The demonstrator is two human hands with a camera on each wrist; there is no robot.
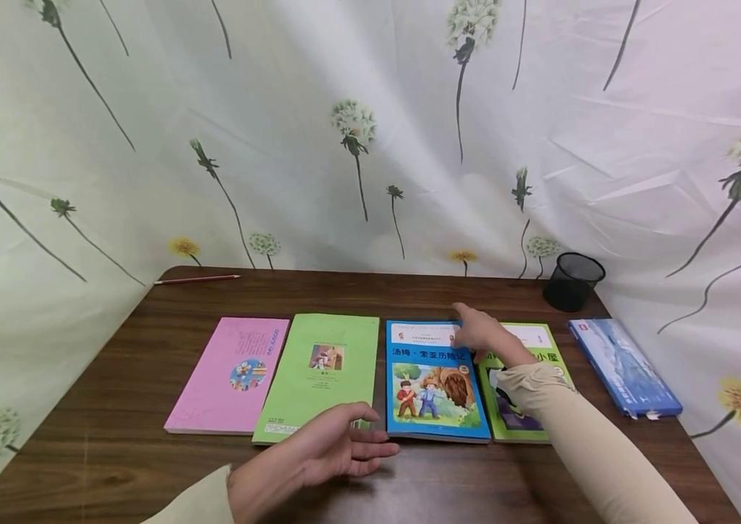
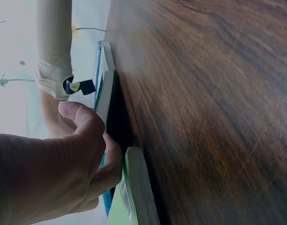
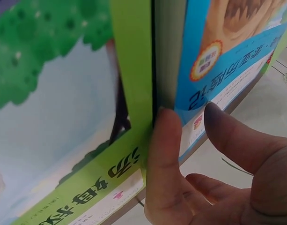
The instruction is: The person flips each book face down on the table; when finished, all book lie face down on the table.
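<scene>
The blue storybook (image 1: 432, 393) lies face up on the table, its cover picturing two cartoon children. My right hand (image 1: 485, 335) is at its upper right corner. In the right wrist view the thumb (image 3: 223, 122) is on the blue cover and the index finger (image 3: 164, 154) lies along its page edge, pinching that side. A lime-green storybook (image 1: 557, 429) lies close on the right, partly hidden by the sleeve. My left hand (image 1: 338, 447) hovers with extended fingers near the lower edges of the blue book and the light green book (image 1: 321, 393).
At the left lies a pink book (image 1: 229, 378). A blue-and-white box (image 1: 626, 367) lies at the right, below a black mesh pen holder (image 1: 572, 282). Along the back left edge is a pencil (image 1: 196, 279). Dandelion-print cloth (image 1: 266, 167) hangs around the wooden table (image 1: 89, 451).
</scene>
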